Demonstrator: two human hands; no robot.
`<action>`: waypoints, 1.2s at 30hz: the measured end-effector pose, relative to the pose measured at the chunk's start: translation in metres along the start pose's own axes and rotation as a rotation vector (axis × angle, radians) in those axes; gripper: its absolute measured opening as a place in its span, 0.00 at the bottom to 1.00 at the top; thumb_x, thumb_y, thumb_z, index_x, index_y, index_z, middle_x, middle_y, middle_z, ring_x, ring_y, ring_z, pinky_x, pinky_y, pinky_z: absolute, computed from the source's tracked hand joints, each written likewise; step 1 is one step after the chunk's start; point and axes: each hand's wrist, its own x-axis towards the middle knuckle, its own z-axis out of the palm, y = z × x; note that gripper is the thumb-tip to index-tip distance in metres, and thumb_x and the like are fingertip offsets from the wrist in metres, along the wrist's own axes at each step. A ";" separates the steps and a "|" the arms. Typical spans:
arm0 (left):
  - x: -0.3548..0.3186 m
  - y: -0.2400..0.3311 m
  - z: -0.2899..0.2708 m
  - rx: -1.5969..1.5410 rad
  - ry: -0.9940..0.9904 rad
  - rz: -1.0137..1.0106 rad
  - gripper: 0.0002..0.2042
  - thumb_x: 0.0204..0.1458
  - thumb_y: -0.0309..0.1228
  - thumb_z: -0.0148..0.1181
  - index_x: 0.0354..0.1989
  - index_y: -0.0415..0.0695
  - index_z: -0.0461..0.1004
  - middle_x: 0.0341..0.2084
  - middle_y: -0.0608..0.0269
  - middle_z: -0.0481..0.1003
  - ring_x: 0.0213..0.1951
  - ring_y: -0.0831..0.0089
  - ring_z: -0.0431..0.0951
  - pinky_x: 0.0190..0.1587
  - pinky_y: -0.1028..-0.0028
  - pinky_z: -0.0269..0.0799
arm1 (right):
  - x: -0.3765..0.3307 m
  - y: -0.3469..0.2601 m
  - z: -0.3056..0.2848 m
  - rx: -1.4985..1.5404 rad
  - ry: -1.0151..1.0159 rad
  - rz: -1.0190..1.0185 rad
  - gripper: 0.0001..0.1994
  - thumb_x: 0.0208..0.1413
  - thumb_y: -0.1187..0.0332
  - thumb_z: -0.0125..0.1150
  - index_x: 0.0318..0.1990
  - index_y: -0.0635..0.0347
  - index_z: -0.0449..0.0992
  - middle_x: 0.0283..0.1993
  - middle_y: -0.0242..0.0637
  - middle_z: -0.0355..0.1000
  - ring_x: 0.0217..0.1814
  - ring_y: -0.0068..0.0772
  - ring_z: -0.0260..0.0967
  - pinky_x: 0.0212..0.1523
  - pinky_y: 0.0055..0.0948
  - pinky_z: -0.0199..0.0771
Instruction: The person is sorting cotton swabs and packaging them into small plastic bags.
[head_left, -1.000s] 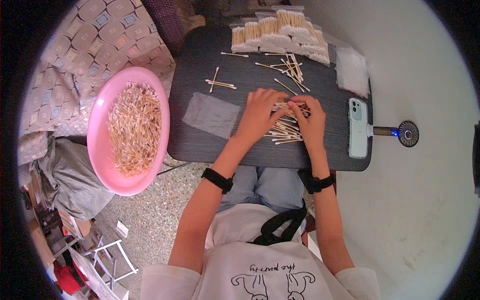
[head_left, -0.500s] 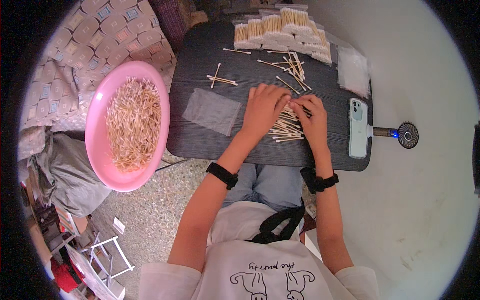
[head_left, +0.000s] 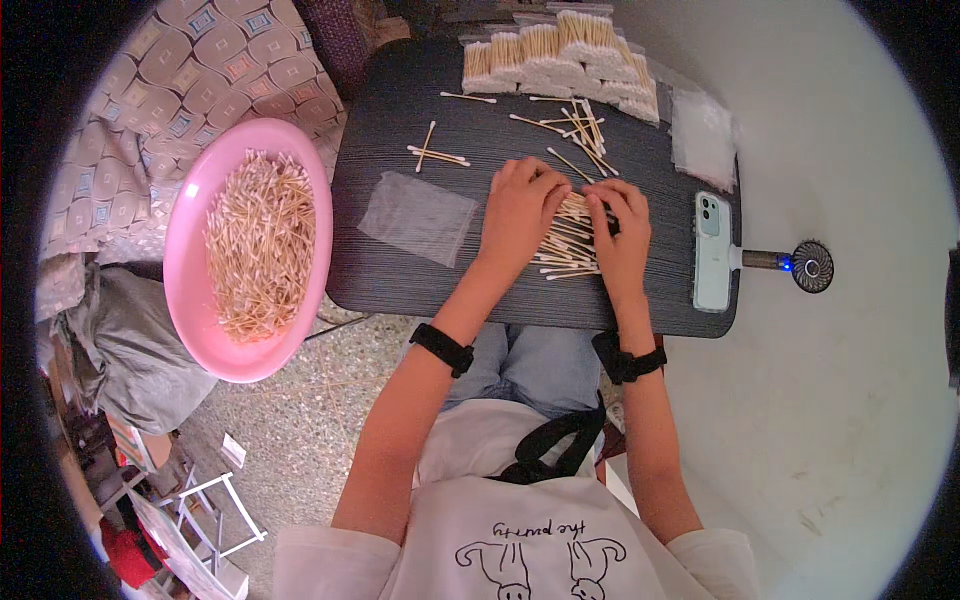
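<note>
A row of wooden-stemmed cotton swabs [head_left: 568,245] lies on the dark table between my two hands, the stems running roughly crosswise. My left hand [head_left: 520,212] is curled against the left ends of the row, fingertips at its far end. From the other side my right hand [head_left: 622,228] closes on the right ends with bent fingers and thumb. Some swabs are hidden under the fingers. Just left of my left hand lies a flat clear plastic bag [head_left: 418,219]. Beyond my hands are loose swabs [head_left: 585,135], and a few more [head_left: 437,156] lie crossed at the left.
A pink basin [head_left: 180,250] full of swabs stands left of the table [head_left: 400,290]. Filled swab bags [head_left: 560,55] are stacked at the back. Clear bags [head_left: 703,135], a phone [head_left: 712,270] and a small fan [head_left: 811,266] are at the right, near a pale wall [head_left: 850,400].
My fingertips, close together over the far end of the row before, have parted slightly, showing more swabs between them. The whole view has shifted a little.
</note>
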 end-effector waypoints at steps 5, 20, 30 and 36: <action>0.001 0.004 -0.001 0.088 0.056 0.031 0.09 0.52 0.31 0.58 0.41 0.45 0.77 0.37 0.63 0.73 0.43 0.63 0.70 0.50 0.62 0.61 | -0.005 0.000 -0.001 -0.084 -0.062 -0.093 0.09 0.56 0.73 0.56 0.43 0.61 0.78 0.46 0.39 0.71 0.50 0.42 0.66 0.53 0.36 0.65; -0.040 0.016 -0.026 0.445 -0.294 0.198 0.28 0.59 0.44 0.47 0.64 0.41 0.59 0.66 0.57 0.56 0.68 0.61 0.52 0.68 0.56 0.45 | -0.032 -0.018 -0.016 -0.429 -0.437 -0.144 0.24 0.65 0.62 0.42 0.66 0.59 0.58 0.71 0.37 0.51 0.74 0.42 0.43 0.71 0.49 0.41; -0.025 0.010 -0.009 0.434 -0.174 0.196 0.23 0.58 0.43 0.50 0.58 0.42 0.66 0.58 0.58 0.64 0.64 0.62 0.58 0.67 0.55 0.48 | -0.019 -0.009 -0.005 -0.501 -0.330 -0.147 0.21 0.63 0.65 0.46 0.63 0.59 0.63 0.69 0.36 0.56 0.72 0.42 0.48 0.70 0.49 0.44; -0.016 0.010 -0.009 0.374 -0.258 0.102 0.23 0.59 0.41 0.49 0.59 0.41 0.65 0.58 0.55 0.64 0.64 0.61 0.59 0.66 0.55 0.49 | -0.011 -0.009 -0.006 -0.413 -0.327 -0.119 0.19 0.64 0.65 0.45 0.59 0.62 0.67 0.65 0.38 0.62 0.70 0.44 0.52 0.69 0.48 0.45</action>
